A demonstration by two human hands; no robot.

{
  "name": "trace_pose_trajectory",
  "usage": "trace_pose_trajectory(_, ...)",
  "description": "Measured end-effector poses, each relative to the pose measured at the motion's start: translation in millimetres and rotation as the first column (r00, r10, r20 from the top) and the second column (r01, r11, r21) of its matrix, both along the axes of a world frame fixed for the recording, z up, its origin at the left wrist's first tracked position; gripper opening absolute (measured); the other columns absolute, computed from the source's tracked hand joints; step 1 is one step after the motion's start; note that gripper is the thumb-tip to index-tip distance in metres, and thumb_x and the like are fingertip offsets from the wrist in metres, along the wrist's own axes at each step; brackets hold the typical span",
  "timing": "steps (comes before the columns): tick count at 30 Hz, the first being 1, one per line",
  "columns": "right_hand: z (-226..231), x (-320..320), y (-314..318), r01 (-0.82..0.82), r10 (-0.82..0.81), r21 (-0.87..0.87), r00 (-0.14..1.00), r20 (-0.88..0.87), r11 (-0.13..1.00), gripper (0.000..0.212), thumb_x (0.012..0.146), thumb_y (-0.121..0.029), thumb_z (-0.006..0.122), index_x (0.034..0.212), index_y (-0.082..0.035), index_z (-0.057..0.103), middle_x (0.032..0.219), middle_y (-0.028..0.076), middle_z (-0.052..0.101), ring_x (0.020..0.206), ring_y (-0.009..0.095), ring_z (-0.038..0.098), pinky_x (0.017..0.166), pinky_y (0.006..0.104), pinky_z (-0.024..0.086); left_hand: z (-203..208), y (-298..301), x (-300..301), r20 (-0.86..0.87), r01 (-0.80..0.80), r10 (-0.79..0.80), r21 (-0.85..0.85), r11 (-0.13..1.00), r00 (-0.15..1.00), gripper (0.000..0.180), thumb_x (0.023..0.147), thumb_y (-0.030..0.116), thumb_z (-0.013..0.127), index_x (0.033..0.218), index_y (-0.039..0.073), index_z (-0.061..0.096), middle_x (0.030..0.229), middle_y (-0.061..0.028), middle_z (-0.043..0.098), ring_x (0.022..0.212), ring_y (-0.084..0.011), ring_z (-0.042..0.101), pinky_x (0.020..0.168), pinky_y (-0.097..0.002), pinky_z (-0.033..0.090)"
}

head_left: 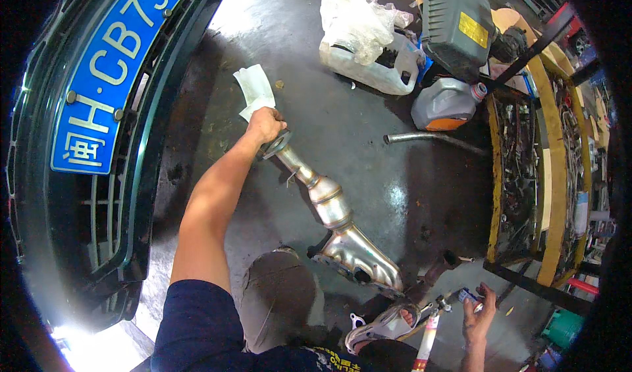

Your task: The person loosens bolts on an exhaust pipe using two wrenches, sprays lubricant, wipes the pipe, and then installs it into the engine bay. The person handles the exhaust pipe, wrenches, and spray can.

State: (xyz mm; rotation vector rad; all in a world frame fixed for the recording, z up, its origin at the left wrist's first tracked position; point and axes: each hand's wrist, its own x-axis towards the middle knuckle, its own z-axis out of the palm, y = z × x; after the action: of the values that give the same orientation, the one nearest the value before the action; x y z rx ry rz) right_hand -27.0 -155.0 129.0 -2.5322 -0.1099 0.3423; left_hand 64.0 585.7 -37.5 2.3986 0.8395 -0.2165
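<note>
My left hand [265,124] is closed at the upper flange of a shiny catalytic converter [330,202]; its fingertips are partly hidden. The converter slants down right to a manifold end [362,257] with a flat, holed flange. Beyond the same hand is a white sheet [254,88], its lower end behind my knuckles; I cannot tell whether I touch it. At the lower right, my right hand [479,313] holds a small object with a dark-blue label [468,297]. Near it are a white-and-red stick-like tool [428,340] with a metal head and a metal flange piece [385,326].
A car bumper with a blue plate [112,76] fills the left. At the back stand a cut white jug [382,66] with plastic film, a black housing [454,23] and a grey jug [444,105]. A metal pipe [434,139] lies before a yellow-edged tool rack [494,181].
</note>
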Motion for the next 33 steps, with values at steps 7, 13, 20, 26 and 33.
trace_pose_trajectory(7,11.7,5.8,27.7,-0.039,0.044,-0.074,0.997,0.066,0.996,0.056,0.085,-0.008,0.074,0.137,0.001,0.056,0.122,0.017,0.059,0.11,0.028,0.061,0.093,0.0393,0.049,6.2,-0.5,-10.8,0.072,0.007,0.0,-0.095,0.995,0.997,0.032,0.082,0.022,0.081,0.107,0.003,0.078,0.105,-0.0188,0.076,0.1,-0.0321,0.074,0.092,-0.0399,0.056)
trace_pose_trajectory(13,15.4,-1.0,43.2,0.045,-0.044,-0.019,0.997,0.063,0.999,0.048,0.088,-0.012,0.069,0.133,0.004,0.058,0.118,0.019,0.064,0.109,0.029,0.063,0.091,0.0392,0.052,23.4,-7.4,-7.3,0.082,0.129,-0.128,-0.005,0.992,0.988,0.028,0.083,0.017,0.078,0.107,0.002,0.077,0.103,-0.0195,0.076,0.098,-0.0336,0.074,0.091,-0.0398,0.056)
trace_pose_trajectory(20,16.9,-2.4,43.9,0.05,-0.048,-0.081,0.999,0.015,0.995,0.049,0.087,-0.008,0.071,0.133,0.003,0.058,0.119,0.017,0.063,0.11,0.029,0.061,0.09,0.0389,0.05,25.6,-6.2,-14.8,0.106,0.102,-0.098,-0.029,0.994,0.99,0.027,0.082,0.017,0.08,0.105,0.001,0.078,0.098,-0.0189,0.077,0.093,-0.0314,0.075,0.085,-0.0396,0.057)
trace_pose_trajectory(26,20.4,-0.9,47.6,0.053,-0.051,-0.083,0.998,0.022,0.995,0.047,0.089,-0.014,0.072,0.13,0.005,0.059,0.114,0.016,0.063,0.102,0.025,0.06,0.087,0.038,0.048,22.4,-2.8,-13.3,0.146,0.176,-0.176,0.014,0.984,0.974,0.027,0.082,0.017,0.081,0.103,0.001,0.078,0.097,-0.0184,0.077,0.09,-0.0313,0.075,0.082,-0.0395,0.058)
trace_pose_trajectory(33,13.8,0.7,46.5,0.08,-0.081,-0.056,0.997,-0.012,0.995,0.043,0.089,-0.015,0.073,0.124,0.007,0.061,0.111,0.017,0.065,0.103,0.028,0.063,0.093,0.0392,0.049,25.4,-0.2,-8.2,0.102,0.186,-0.19,0.045,0.981,0.977,0.029,0.081,0.021,0.08,0.101,0.0,0.078,0.095,-0.0202,0.076,0.089,-0.0345,0.074,0.081,-0.0423,0.058)
